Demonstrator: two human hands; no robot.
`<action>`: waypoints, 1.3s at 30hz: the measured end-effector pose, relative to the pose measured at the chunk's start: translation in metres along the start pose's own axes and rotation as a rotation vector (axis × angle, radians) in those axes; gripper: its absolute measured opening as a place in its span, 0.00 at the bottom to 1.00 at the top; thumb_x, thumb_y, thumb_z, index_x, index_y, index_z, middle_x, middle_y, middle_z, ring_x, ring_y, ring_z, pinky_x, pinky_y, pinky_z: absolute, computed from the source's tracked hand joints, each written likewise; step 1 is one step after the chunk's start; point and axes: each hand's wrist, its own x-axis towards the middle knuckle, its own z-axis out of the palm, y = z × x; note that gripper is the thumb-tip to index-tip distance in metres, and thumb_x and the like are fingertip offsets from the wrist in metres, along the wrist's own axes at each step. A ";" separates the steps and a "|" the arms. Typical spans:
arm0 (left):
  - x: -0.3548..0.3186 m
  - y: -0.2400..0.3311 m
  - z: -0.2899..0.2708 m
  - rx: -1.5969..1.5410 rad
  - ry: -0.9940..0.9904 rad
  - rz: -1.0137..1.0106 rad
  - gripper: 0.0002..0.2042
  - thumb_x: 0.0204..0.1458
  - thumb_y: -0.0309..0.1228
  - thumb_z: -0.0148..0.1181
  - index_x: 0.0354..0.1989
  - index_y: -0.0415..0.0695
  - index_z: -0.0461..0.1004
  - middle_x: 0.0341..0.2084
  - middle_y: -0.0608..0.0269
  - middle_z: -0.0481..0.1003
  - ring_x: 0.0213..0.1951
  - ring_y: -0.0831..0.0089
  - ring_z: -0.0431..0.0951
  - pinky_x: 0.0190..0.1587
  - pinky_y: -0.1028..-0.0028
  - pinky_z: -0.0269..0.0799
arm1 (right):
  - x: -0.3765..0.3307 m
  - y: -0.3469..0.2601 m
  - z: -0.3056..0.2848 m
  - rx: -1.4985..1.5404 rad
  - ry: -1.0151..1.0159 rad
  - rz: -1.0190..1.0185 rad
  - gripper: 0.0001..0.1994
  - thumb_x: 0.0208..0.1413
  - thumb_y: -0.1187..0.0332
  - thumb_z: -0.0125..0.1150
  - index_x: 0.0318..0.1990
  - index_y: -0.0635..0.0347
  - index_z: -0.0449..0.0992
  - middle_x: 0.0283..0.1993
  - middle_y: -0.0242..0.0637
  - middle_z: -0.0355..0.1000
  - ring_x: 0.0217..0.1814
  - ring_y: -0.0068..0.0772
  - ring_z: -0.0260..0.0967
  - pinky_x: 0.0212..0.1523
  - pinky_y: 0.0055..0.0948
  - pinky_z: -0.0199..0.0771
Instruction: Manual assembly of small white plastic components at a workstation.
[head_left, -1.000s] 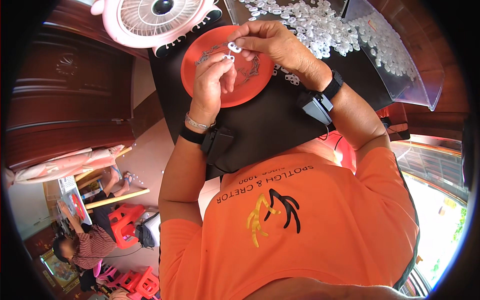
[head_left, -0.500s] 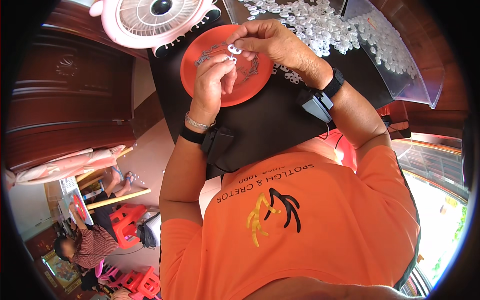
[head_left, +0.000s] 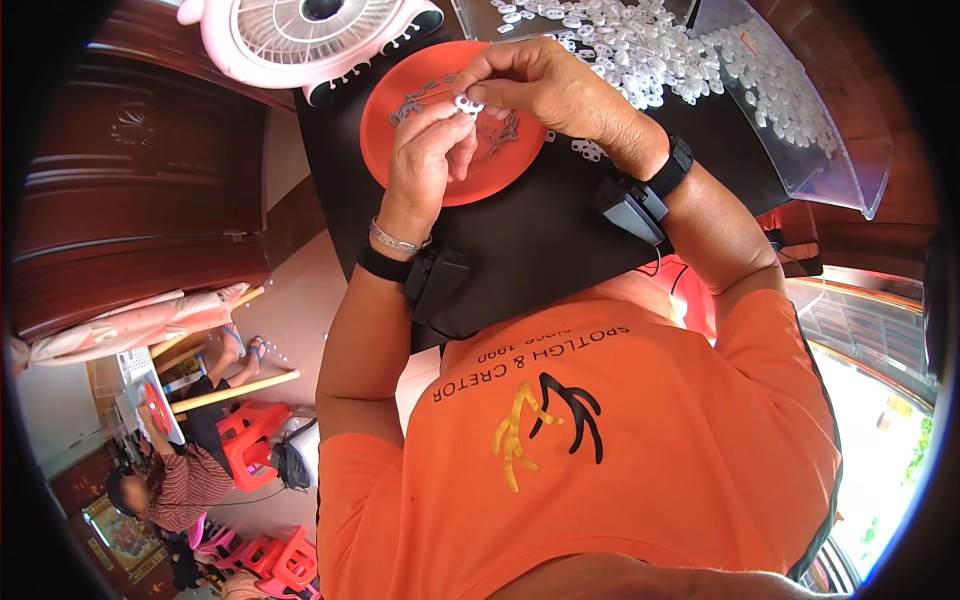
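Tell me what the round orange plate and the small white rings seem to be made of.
The orange plate looks like moulded plastic: even colour, smooth matt face, thin rim. The small white rings also look plastic, glossy and slightly translucent where piled. The one between both hands' fingers seems the same kind.

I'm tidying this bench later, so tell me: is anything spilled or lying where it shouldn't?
A few small white rings lie loose on the black tabletop, between the orange plate and the big heap of rings. Both hands, left hand and right hand, pinch one ring over the plate.
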 end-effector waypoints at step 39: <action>0.004 -0.012 -0.005 -0.288 0.092 -0.004 0.14 0.56 0.36 0.46 0.34 0.36 0.72 0.24 0.60 0.75 0.23 0.75 0.74 0.25 0.79 0.68 | -0.004 0.001 0.018 -0.569 0.175 -0.408 0.18 0.46 0.73 0.65 0.48 0.58 0.75 0.39 0.38 0.73 0.36 0.33 0.74 0.36 0.27 0.75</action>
